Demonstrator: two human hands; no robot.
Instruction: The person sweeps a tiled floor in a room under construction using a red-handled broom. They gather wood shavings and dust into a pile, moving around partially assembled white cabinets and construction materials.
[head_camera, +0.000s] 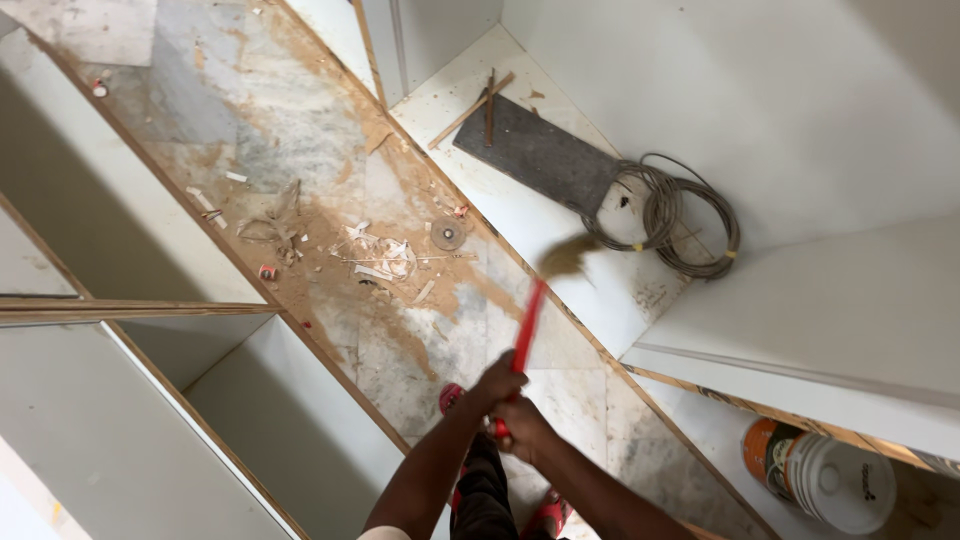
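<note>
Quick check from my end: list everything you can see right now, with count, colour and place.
broom: one, red handle, tan bristles, mid-frame
wire coil: one, grey, on white shelf, right
dark board: one, grey, on shelf beside coil
wood sticks: two, brown, on board's top end
grinding disc: one, grey, on floor
debris pile: one, white scraps in sawdust
bucket: one, white and orange, lower right
left hand: upper, on handle
right hand: lower, on handle

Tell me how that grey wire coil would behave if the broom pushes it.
The wire coil would probably slide as one loose bundle, since yellow ties hold its loops. Thin strands look springy, so loops may flex or snag the broom. It lies flat, so rolling seems unlikely.
</note>
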